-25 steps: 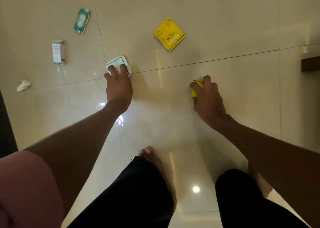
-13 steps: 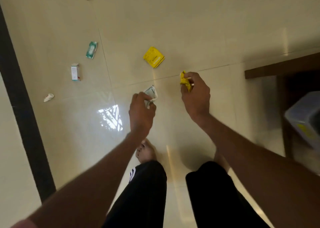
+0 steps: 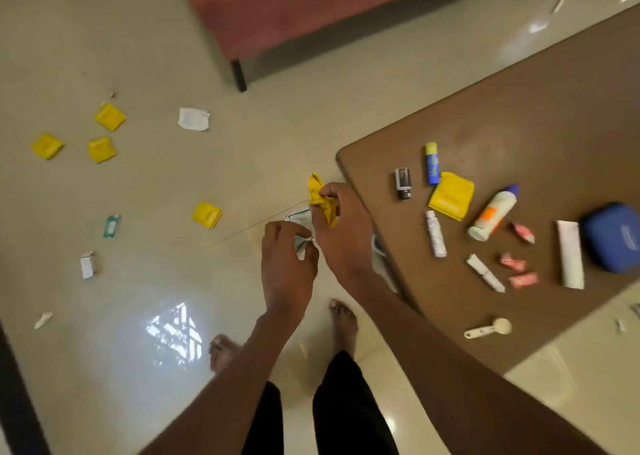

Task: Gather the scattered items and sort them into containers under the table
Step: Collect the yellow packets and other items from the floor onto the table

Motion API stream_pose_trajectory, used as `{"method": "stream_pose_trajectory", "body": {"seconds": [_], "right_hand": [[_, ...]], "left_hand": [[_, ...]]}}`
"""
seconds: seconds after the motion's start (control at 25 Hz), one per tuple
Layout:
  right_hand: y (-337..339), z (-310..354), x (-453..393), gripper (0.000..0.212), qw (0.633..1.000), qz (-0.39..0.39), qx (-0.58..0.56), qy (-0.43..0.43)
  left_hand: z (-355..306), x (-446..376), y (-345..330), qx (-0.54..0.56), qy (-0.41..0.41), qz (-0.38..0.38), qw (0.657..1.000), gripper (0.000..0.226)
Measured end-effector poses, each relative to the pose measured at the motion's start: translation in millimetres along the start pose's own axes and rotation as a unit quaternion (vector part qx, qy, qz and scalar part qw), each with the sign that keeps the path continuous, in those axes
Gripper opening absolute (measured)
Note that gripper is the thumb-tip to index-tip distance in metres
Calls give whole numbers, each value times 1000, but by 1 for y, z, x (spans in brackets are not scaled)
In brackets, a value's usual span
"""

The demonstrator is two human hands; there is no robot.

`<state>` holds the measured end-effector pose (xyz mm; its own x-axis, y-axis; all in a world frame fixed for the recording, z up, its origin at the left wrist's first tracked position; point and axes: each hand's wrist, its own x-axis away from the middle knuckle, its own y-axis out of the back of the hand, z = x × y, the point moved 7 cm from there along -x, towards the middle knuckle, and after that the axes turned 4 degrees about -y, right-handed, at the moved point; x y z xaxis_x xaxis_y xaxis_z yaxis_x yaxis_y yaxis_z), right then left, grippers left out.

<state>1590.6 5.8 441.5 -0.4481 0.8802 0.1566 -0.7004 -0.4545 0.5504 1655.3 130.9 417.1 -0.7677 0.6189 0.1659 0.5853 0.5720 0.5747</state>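
My right hand [image 3: 341,227] pinches a crumpled yellow packet [image 3: 320,201] in the air beside the table corner. Just left of it, my left hand [image 3: 285,260] grips a white packet with green print [image 3: 300,224], and the two hands touch. Scattered on the tiled floor lie several yellow packets [image 3: 206,215] [image 3: 110,117] [image 3: 101,149] [image 3: 47,146], a white sachet [image 3: 193,119], a green packet [image 3: 111,226], a small white box [image 3: 88,264] and a white scrap [image 3: 43,320]. No containers are in view.
A brown table [image 3: 540,115] at the right bears a yellow packet [image 3: 451,195], bottles, tubes, pink sweets, a blue pouch [image 3: 611,236] and a scoop. A reddish sofa [image 3: 311,7] with a dark leg stands at the back. My bare feet are on the floor below.
I have stood up from the floor, lifting the white packet in my left hand and the yellow one in my right. The hands came together and the table top came into view.
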Motion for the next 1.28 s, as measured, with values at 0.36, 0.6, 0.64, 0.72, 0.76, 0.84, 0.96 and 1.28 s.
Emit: {"method": "stream_pose_trajectory", "body": {"seconds": [0.36,0.6,0.64,0.72,0.76,0.84,0.96,1.28], "right_hand": [[211,-108,-60,19,973,-185,-27,-137],[271,-150,-135,24,974,-120,158,-108],[271,-149,-145,26,972,-92,189,-107],[273,-152,-163,29,965,-49,236,-105],[272,-154,-170,30,959,-34,262,-102],[269,-160,-178,31,945,3,311,-102],[265,-163,-177,42,921,52,367,-121],[210,-90,-126,16,939,-60,336,-40]], "left_hand": [[-171,-43,-145,-131,-209,133,960,16],[-241,-113,-245,-213,-281,170,920,16],[-245,-121,-256,-221,-286,177,915,16],[-249,-136,-280,-256,-291,189,902,18],[-247,-141,-288,-280,-287,193,896,20],[-238,-144,-302,-320,-279,208,881,25],[-224,-140,-307,-291,-262,261,882,44],[-194,-96,-182,-122,-223,85,963,34]]}}
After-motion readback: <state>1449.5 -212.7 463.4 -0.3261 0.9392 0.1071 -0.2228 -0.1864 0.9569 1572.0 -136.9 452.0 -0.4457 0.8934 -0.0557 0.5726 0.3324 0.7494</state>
